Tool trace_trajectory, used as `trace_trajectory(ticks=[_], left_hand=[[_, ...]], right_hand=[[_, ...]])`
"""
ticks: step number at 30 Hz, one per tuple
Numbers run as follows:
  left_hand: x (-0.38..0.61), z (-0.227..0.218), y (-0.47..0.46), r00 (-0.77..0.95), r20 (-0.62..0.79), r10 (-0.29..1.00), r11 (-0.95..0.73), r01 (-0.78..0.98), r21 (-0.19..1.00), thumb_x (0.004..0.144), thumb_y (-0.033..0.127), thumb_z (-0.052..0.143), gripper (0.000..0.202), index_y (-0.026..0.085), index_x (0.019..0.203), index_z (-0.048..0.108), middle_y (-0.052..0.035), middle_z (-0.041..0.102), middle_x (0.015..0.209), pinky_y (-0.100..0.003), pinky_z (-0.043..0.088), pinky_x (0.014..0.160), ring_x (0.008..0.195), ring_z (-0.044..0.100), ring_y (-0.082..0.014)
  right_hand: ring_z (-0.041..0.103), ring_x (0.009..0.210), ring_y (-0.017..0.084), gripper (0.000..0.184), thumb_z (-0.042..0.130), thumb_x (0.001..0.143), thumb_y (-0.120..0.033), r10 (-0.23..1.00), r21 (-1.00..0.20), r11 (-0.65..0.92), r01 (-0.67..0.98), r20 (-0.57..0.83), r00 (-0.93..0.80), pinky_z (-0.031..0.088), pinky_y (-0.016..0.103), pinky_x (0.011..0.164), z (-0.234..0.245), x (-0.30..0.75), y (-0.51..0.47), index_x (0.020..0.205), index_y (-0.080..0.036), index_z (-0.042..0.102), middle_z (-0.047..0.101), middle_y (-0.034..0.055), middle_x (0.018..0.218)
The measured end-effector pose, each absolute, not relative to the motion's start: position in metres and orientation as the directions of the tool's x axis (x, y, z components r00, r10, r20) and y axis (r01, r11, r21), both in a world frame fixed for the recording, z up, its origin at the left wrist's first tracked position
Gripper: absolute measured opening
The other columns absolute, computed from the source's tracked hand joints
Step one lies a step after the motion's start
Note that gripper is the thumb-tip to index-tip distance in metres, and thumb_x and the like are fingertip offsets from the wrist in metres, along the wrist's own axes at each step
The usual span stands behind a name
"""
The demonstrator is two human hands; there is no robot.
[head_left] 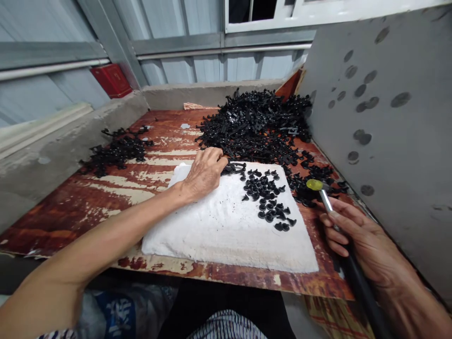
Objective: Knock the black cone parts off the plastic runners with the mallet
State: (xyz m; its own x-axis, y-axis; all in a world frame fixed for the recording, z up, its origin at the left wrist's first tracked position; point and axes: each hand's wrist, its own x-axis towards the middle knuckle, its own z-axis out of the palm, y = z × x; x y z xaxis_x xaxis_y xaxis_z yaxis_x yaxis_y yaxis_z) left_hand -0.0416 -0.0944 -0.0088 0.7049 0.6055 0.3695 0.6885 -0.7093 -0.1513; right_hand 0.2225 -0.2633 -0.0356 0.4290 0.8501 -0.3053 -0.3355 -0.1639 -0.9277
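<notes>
My left hand (206,174) is closed at the back edge of a folded white cloth (212,235). Its fingers are curled on a black plastic piece (236,167), which pokes out to the right; the rest is hidden under the hand. In my right hand (356,226), beside the cloth's right edge, is a small hammer (327,202) with a yellow head, a metal shank and a black handle. Many small black mushroom-shaped plastic parts (263,186) lie scattered over the right side of the cloth.
A large heap of black plastic pieces (254,122) covers the back right of the worn red-brown board (169,150). A smaller pile (120,148) lies at the left. The grey spotted panel (388,122) stands along the right side; a red box (111,80) sits on the ledge.
</notes>
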Motion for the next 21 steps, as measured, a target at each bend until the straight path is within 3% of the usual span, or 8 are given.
trace_trajectory(ticks=[2,7,14,21], left_hand=[[-0.025,-0.011,-0.104,0.73,0.374,0.572,-0.753,0.648,-0.114,0.091,0.01,0.037,0.03,0.013,0.11,0.059,-0.0164,0.053,0.129,-0.046,0.038,0.094,0.121,0.044,-0.0292],[0.022,-0.022,-0.124,0.916,0.22,0.336,-0.941,0.335,0.045,0.095,0.036,0.041,0.037,0.018,0.125,0.052,-0.0129,0.046,0.141,-0.048,0.038,0.097,0.125,0.043,-0.0285],[-0.002,-0.024,-0.132,0.92,0.287,0.269,-0.958,0.223,0.183,0.095,0.024,0.04,0.027,0.015,0.112,0.059,-0.0121,0.058,0.122,-0.041,0.043,0.096,0.111,0.052,-0.0222],[-0.092,-0.022,-0.148,0.876,0.302,0.376,-0.926,0.363,0.1,0.09,0.011,0.042,0.023,0.014,0.1,0.062,-0.0131,0.064,0.11,-0.04,0.051,0.087,0.105,0.058,-0.0226]], right_hand=[[0.033,0.036,0.002,0.052,0.087,0.049,-0.031,0.853,-0.929,-0.164,-0.332,-0.303,0.425,0.029,0.011,0.026,-0.035,0.222,-0.263,0.092,-0.021,0.06,0.052,-0.0052,0.059],[0.033,0.036,0.001,0.054,0.088,0.047,-0.032,0.86,-0.937,-0.152,-0.316,-0.283,0.426,0.029,0.011,0.027,-0.034,0.222,-0.264,0.092,-0.021,0.061,0.053,-0.005,0.059],[0.032,0.037,0.001,0.054,0.087,0.049,-0.032,0.862,-0.938,-0.139,-0.319,-0.273,0.427,0.029,0.011,0.027,-0.033,0.221,-0.264,0.094,-0.02,0.06,0.053,-0.0055,0.06],[0.033,0.036,0.002,0.052,0.087,0.051,-0.031,0.864,-0.936,-0.14,-0.322,-0.274,0.421,0.03,0.011,0.027,-0.039,0.224,-0.265,0.094,-0.021,0.061,0.053,-0.005,0.06]])
